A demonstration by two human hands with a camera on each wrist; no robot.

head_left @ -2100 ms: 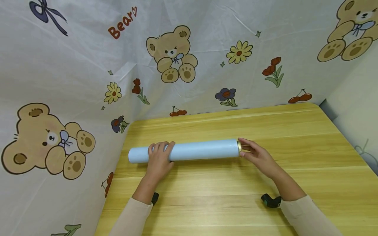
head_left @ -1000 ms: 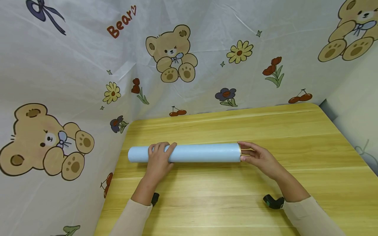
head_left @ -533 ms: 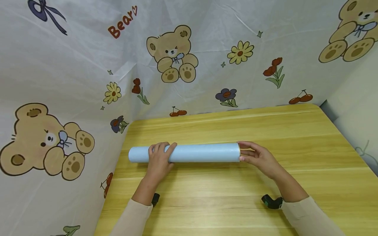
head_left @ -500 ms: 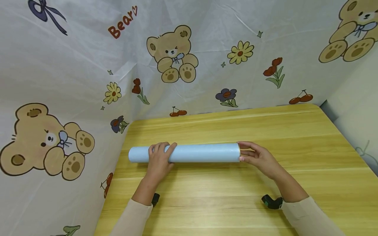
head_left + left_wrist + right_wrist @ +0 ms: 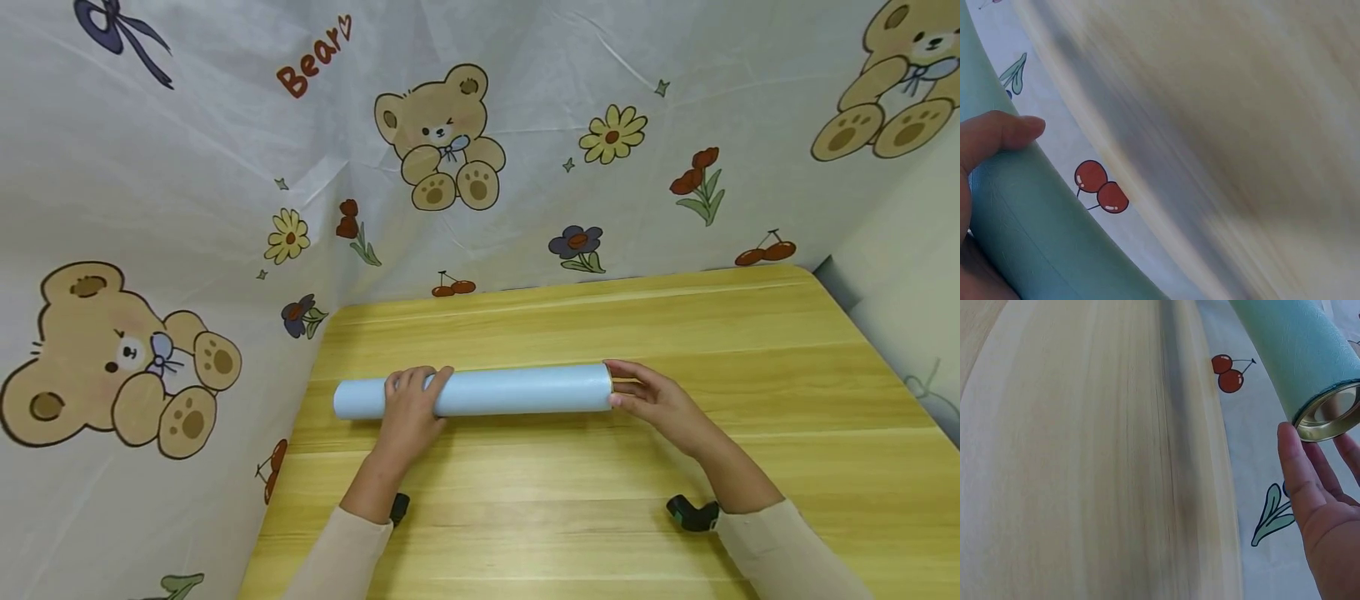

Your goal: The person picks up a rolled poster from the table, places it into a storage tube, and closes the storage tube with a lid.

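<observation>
Pale-blue roll [image 5: 480, 392] is lying on the bench [image 5: 675, 333]; left hand [image 5: 408, 408] is curling over it, right hand's [image 5: 660, 400] straight fingers are touching its gold end, risking roll-away.

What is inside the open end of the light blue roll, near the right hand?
In the right wrist view, the light blue roll ends in a shiny gold inner tube that looks hollow. The right hand rests at that rim. Deeper inside cannot be seen.

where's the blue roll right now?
In the head view the blue roll lies crosswise on the wooden table, left of centre, with the left hand over its left part and the right hand at its gold-rimmed right end.
</observation>
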